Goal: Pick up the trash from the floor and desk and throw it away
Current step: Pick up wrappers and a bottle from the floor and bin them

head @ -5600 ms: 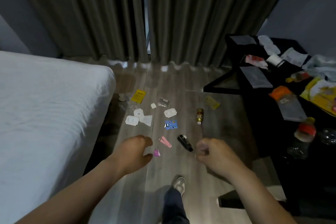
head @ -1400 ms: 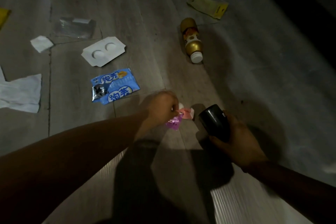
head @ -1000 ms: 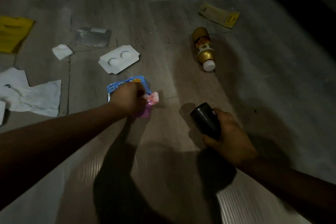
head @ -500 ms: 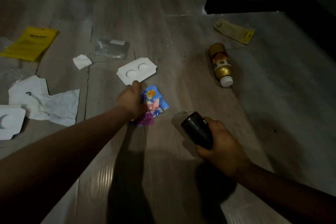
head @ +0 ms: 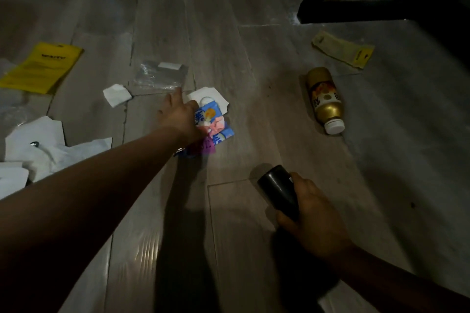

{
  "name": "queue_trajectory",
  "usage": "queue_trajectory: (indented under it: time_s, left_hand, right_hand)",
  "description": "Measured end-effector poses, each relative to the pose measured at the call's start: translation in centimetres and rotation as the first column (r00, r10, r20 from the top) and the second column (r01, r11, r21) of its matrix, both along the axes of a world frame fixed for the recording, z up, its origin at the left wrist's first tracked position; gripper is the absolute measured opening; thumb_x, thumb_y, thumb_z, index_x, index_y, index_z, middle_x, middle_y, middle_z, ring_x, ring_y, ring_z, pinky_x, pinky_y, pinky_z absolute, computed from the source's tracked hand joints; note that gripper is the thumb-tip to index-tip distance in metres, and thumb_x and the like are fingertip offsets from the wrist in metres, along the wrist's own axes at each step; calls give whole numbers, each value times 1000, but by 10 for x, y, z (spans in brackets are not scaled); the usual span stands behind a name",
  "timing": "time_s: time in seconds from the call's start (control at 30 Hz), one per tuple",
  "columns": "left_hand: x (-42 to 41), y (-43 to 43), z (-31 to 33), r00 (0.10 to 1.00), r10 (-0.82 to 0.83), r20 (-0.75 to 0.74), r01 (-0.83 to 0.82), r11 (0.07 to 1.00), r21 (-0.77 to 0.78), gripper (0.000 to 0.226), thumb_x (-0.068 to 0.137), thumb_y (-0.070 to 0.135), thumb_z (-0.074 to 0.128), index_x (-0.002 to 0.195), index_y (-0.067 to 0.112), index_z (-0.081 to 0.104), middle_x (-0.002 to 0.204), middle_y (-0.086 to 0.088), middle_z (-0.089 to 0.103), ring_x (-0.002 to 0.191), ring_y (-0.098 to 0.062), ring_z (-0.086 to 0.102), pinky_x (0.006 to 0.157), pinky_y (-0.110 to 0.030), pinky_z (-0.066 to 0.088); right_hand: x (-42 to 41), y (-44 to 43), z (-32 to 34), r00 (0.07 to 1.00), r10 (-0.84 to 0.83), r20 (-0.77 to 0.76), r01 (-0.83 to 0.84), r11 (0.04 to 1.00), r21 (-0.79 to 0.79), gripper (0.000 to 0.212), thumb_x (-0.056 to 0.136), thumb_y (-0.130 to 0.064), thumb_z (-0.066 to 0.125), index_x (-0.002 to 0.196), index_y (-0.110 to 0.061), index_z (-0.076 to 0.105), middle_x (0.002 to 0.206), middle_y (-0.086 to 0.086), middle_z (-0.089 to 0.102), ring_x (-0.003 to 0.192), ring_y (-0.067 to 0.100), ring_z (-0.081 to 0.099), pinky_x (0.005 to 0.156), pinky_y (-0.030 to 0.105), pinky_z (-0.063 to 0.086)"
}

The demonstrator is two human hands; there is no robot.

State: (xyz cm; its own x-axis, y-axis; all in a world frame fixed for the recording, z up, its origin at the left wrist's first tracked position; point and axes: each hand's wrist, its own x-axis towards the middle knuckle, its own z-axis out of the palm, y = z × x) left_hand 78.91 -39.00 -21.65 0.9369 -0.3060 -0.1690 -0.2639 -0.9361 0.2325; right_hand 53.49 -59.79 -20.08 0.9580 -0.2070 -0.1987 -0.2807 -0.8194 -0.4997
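Directions are taken from the blue wrapper (head: 213, 122) (printed, crumpled). The left hand (head: 179, 115) grips it together with a pink wrapper (head: 218, 126) and a purple wrapper (head: 207, 147).
- White blister card (head: 216, 95): flat on the floor (head: 229, 211), 12 o'clock, partly covered.
- Clear plastic bag (head: 160, 75): flat, 11 o'clock.
- White paper scrap (head: 116, 95): 10 o'clock.
- Yellow packet (head: 42, 67): well beyond the scrap.
- White tissue (head: 58, 152): crumpled, 9 o'clock.
- Gold bottle (head: 324, 99): on its side, 3 o'clock, white cap toward 6 o'clock.
- Pale yellow sachet (head: 343, 49): 2 o'clock.
- Black cylinder (head: 279, 190): 5 o'clock, held by the right hand (head: 315, 221).
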Motion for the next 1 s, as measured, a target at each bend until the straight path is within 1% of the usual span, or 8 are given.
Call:
queue_trajectory:
  time_s: [0.13, 0.3, 0.4, 0.5, 0.6, 0.77, 0.87, 1.0]
  left_hand:
    - [10, -6, 1, 993, 25, -119, -31, 998, -51, 77, 64, 50, 80, 125, 18, 47, 126, -13, 51, 109, -30, 52, 93, -46, 48]
    - [21, -9, 6, 980, 106, -165, -114, 993, -40, 102, 56, 43, 87, 136, 15, 32, 135, -17, 40, 123, -36, 42, 98, -48, 43]
    - [15, -9, -1, 963, 170, -210, -201, 970, -138, 76, 60, 44, 85, 117, 13, 45, 108, -7, 54, 95, -21, 53, 74, -32, 47]
    - [1, -2, -5, 962, 206, -181, -249, 933, -260, 56, 65, 46, 81, 93, 21, 40, 76, 7, 44, 65, -7, 42, 52, -22, 31]
    - [-19, 5, 7, 943, 225, -246, -295, 908, -299, 48, 72, 47, 76, 94, 23, 41, 75, 9, 44, 65, -4, 45, 53, -23, 37]
    - [-62, 25, 57, 934, 211, -287, -313, 872, -377, 40, 74, 38, 77, 93, 22, 45, 77, 10, 50, 71, -8, 53, 57, -22, 41]
    - [-84, 33, 117, 932, 194, -306, -309, 865, -394, 33, 75, 32, 76, 90, 22, 48, 76, 11, 55, 73, -9, 58, 54, -18, 41]
    - [-104, 35, 226, 926, 193, -325, -324, 848, -419, 31, 75, 33, 76, 88, 25, 49, 80, 8, 62, 74, -10, 63, 62, -29, 55]
  right_hand:
    - [2, 0, -4, 1000, 6, 1, -6, 998, -55, 85, 76, -46, 69, 145, -23, 25, 129, -4, 47, 112, 11, 49, 92, 23, 42]
    - [2, 0, -12, 1000, -2, -6, 1, 997, -78, 85, 76, -46, 68, 145, -21, 25, 128, -2, 47, 113, 14, 49, 91, 24, 41]
    - [3, 0, -15, 999, -9, -35, 6, 997, -73, 84, 75, -44, 68, 144, -22, 26, 128, -3, 47, 112, 13, 49, 90, 24, 41]
    - [4, -1, -16, 999, -11, -40, 9, 998, -59, 83, 75, -43, 69, 144, -21, 28, 125, -2, 49, 109, 15, 51, 89, 27, 44]
    - [8, -3, -7, 996, -22, -89, 24, 1000, 17, 78, 74, -41, 72, 140, -21, 34, 121, -3, 52, 105, 15, 55, 86, 31, 49]
    - [18, -7, 41, 983, -106, -148, 136, 967, 216, 59, 71, -29, 76, 122, -30, 47, 104, -4, 60, 85, 10, 59, 65, 21, 43]
    - [24, -4, 100, 982, -173, -69, 186, 940, 287, 43, 72, -30, 75, 102, -38, 46, 88, -11, 59, 76, 2, 57, 60, 17, 41]
    - [36, 2, 211, 974, -218, -60, 226, 918, 326, 44, 74, -35, 75, 100, -41, 40, 83, -21, 50, 73, -4, 50, 63, 15, 37]
